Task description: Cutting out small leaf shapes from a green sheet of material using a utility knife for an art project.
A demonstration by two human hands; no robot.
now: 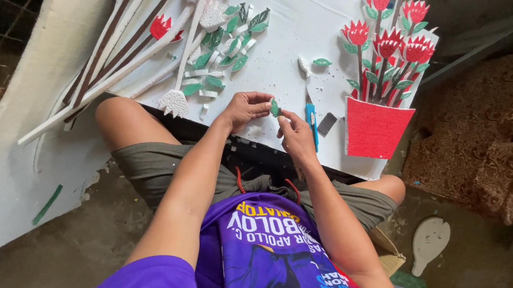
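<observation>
Green foam leaf (274, 108) was pinched btwn left hand (245, 108) & right hand (295, 133), both closed on it. Blue cutter (312, 122) lay just right; red pot w/ flowers (378, 127) farther right.

Craft workshop, foam flowers (389, 41), white board (285, 40), cutter (312, 122)
</observation>
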